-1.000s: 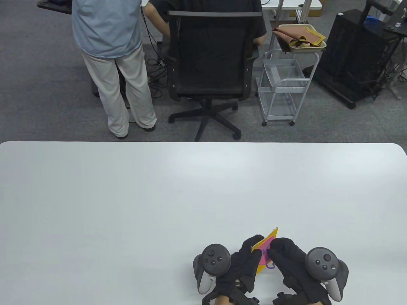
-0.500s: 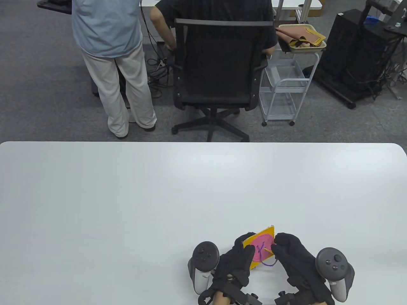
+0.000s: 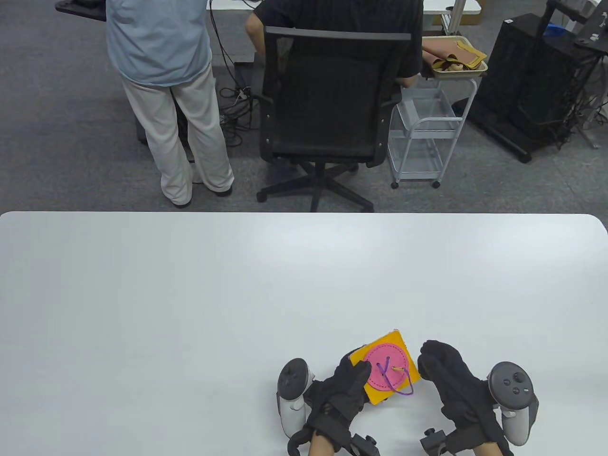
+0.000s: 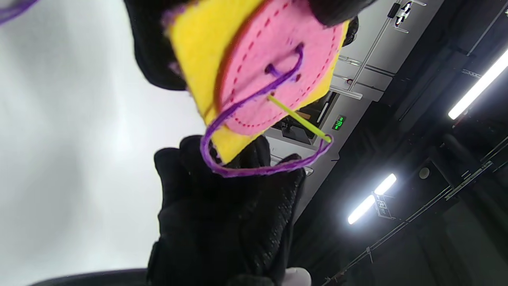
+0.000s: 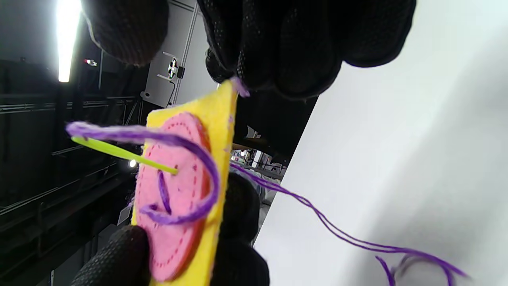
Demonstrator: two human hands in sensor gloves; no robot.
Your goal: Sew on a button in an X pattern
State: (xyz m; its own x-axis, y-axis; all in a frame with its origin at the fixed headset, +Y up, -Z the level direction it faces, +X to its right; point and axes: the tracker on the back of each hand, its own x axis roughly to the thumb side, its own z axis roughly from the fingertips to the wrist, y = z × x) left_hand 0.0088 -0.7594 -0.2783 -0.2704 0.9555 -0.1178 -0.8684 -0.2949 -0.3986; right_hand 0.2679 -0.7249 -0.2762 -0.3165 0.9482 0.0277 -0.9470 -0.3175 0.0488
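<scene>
In the table view, the left hand (image 3: 346, 387) grips the near-left part of a yellow felt square (image 3: 407, 354) near the table's (image 3: 190, 294) near edge, thumb pressed on the pink felt button (image 3: 380, 375) stitched to its face; a purple thread (image 3: 403, 387) crosses the button and loops off its near-right side. The right hand (image 3: 451, 384) sits just beside the square on the right, fingers curled, touching neither felt nor thread here (whether it pinches anything cannot be told from above). In the left wrist view, the square (image 4: 190, 51) is held off the table, a yellow-green needle (image 4: 299, 119) sticking out of the button (image 4: 270, 55) with the thread (image 4: 254, 169) looping from its eye. In the right wrist view, the right hand's fingers (image 5: 285, 43) hang curled just above the square's (image 5: 218, 115) top corner, the needle (image 5: 119, 153) poking out leftward, and more thread (image 5: 337, 234) trails across the table (image 5: 416, 159).
</scene>
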